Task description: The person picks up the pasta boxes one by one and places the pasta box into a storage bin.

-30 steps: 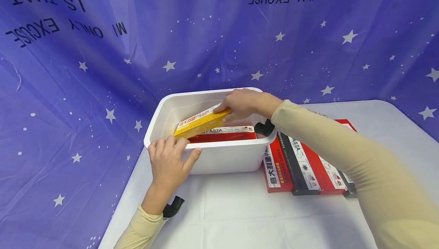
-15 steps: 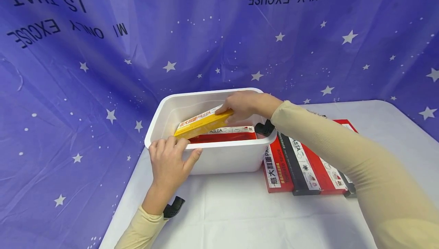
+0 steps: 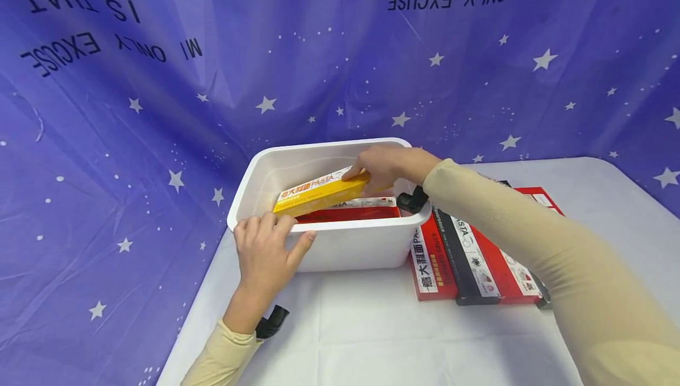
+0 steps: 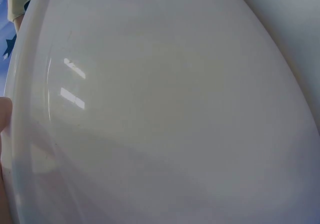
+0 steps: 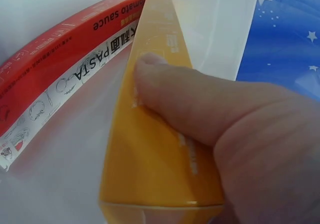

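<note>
A yellow pasta box (image 3: 321, 193) lies tilted inside the white plastic bin (image 3: 350, 249). My right hand (image 3: 378, 166) holds its right end, and in the right wrist view the thumb (image 5: 175, 93) presses along the box's yellow side. Beside it in the bin, along the near wall, stands a red pasta box (image 5: 65, 48) labelled tomato sauce. At the bin's near left corner my left hand (image 3: 264, 255) grips the rim, fingers over the edge and thumb against the outside wall. The left wrist view is mostly filled by the bin's outer wall (image 4: 165, 93).
Right of the bin, red and black pasta boxes lie side by side on the white-covered table (image 3: 366, 333); among them are a red box (image 3: 437, 268) and a black box (image 3: 467, 268). A purple star-printed curtain (image 3: 329, 67) hangs behind and to the left.
The yellow pasta box and my right hand have shifted slightly right within the bin. My left hand keeps its grip on the rim. The head view has moved a little.
</note>
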The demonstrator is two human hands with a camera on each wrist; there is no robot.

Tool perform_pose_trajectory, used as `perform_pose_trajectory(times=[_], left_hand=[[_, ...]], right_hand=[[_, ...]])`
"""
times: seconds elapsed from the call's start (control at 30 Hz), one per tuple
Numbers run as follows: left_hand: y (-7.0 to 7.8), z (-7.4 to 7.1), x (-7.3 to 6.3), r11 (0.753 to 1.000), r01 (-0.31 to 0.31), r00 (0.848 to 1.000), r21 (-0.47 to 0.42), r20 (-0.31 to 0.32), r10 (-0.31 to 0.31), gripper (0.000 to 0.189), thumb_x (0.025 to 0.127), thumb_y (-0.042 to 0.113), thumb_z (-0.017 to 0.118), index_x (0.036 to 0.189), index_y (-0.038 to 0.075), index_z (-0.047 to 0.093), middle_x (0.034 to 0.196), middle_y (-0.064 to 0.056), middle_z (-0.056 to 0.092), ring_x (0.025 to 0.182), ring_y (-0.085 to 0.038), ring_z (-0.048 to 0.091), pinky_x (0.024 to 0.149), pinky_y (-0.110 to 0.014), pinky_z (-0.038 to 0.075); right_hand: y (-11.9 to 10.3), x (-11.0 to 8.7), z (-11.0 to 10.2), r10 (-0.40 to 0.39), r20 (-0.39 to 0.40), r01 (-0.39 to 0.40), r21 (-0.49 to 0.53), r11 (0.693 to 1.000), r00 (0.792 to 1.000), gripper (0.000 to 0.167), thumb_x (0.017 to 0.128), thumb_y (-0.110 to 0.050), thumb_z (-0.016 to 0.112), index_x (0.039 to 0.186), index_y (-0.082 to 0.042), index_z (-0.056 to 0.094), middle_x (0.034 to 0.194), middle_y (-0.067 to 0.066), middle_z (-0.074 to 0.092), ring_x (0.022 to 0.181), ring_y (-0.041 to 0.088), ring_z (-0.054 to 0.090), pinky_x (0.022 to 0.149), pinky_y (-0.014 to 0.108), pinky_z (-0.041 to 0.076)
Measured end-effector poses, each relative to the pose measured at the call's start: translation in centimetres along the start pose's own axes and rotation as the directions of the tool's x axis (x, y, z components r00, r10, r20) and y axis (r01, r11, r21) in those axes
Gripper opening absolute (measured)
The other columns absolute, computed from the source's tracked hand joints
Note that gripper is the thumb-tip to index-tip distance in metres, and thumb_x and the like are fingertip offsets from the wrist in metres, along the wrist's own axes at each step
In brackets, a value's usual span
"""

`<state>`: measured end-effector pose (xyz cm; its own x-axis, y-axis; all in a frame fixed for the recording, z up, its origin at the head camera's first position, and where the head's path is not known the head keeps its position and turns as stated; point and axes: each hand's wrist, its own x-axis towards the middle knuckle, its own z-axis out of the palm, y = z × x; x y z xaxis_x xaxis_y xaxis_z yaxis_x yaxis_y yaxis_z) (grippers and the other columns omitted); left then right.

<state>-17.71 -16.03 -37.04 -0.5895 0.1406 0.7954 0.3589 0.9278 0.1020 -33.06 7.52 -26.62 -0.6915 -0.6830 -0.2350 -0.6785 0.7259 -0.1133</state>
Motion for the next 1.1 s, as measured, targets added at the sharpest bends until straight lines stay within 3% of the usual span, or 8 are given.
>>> perform_pose_trajectory(times=[0.37, 0.47, 0.63, 1.1], left_hand=[[-0.1, 0.0, 0.0, 1.0, -0.003, 1.0, -0.002, -0.011, 0.003, 0.072, 0.101, 0.071, 0.032, 0.084, 0.008, 0.063, 0.079, -0.016, 0.06, 0.076, -0.038, 0.051, 0.086, -0.057, 0.035], [-0.1, 0.0, -0.1, 1.0, -0.006, 1.0, -0.004, -0.025, 0.006, 0.072, 0.101, 0.071, 0.033, 0.083, 0.008, 0.062, 0.078, -0.015, 0.059, 0.075, -0.038, 0.05, 0.085, -0.057, 0.035], [-0.1, 0.1, 0.0, 1.0, -0.02, 0.999, -0.002, -0.03, 0.02, 0.072, 0.101, 0.071, 0.032, 0.081, 0.007, 0.061, 0.076, -0.015, 0.058, 0.073, -0.038, 0.05, 0.085, -0.057, 0.036], [0.1, 0.0, 0.1, 1.0, -0.01, 1.0, 0.001, -0.019, 0.01, 0.074, 0.101, 0.072, 0.031, 0.08, 0.007, 0.06, 0.077, -0.016, 0.058, 0.073, -0.039, 0.049, 0.086, -0.058, 0.035]], right_hand=[[-0.1, 0.1, 0.1, 0.011, 0.013, -0.011, 0.008, 1.0, 1.0, 0.057, 0.087, -0.016, 0.078, 0.141, -0.029, 0.062, 0.131, 0.003, 0.071, 0.098, 0.023, 0.064, 0.091, 0.034, 0.056], [-0.2, 0.2, 0.2, 0.042, 0.002, -0.042, -0.007, 0.999, 0.999, 0.059, 0.088, -0.008, 0.076, 0.142, -0.027, 0.061, 0.136, 0.004, 0.068, 0.11, 0.025, 0.065, 0.099, 0.038, 0.055], [-0.3, 0.2, 0.1, 0.081, -0.062, -0.084, -0.053, 0.995, 0.995, 0.059, 0.091, -0.009, 0.074, 0.145, -0.027, 0.058, 0.144, 0.005, 0.062, 0.134, 0.028, 0.055, 0.113, 0.048, 0.045], [0.1, -2.5, -2.2, 0.082, -0.093, -0.087, -0.053, 0.995, 0.992, 0.058, 0.092, -0.01, 0.073, 0.147, -0.021, 0.056, 0.141, 0.013, 0.062, 0.13, 0.032, 0.055, 0.11, 0.053, 0.046]])
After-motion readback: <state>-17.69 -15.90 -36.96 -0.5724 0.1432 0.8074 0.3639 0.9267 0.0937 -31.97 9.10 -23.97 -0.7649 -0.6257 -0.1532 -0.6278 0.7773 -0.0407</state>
